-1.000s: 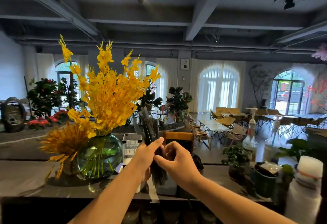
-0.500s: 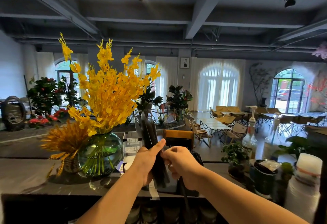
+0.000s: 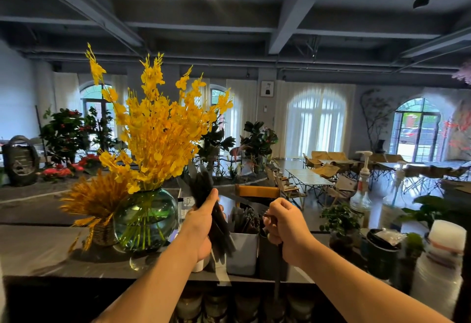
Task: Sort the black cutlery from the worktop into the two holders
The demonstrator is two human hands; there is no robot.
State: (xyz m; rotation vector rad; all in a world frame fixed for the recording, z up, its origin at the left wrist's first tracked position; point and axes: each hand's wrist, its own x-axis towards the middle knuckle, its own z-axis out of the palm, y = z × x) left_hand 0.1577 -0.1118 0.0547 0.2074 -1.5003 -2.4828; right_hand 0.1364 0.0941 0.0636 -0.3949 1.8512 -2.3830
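Dark, matte, stone-look worktop (image 3: pixel 38 246) runs across the front. Behind it is a café-type room w/ grey beamed ceiling, arched windows w/ white curtains, folding chairs & slatted tables. On the worktop at left stands a round green glass vase (image 3: pixel 145 218) of yellow flower sprays (image 3: pixel 158 131), w/ a small woven basket of golden wheat-like stalks (image 3: pixel 102 233) just beside it. At right are a clear pump bottle (image 3: pixel 362 190) & small potted plants.

L hand (image 3: pixel 201 223) has fingers & thumb wrapped round a bundle of slim matte-black cutlery (image 3: pixel 200 182), held in the air above the worktop, just left of the holders. Its long axis is tilted: top ends point up-left toward the flowers, bottom ends down-right past the palm.

R hand (image 3: pixel 285 228) is a tight fist round a single black piece (image 3: pixel 277 279), approx upright. Its lower end hangs below the fist; type can't tell.

Between the hands is a pale square-sided holder (image 3: pixel 242 254) w/ dark cutlery standing in it. A black holder (image 3: pixel 266 259) stands against its right side, partly hidden by the R hand.
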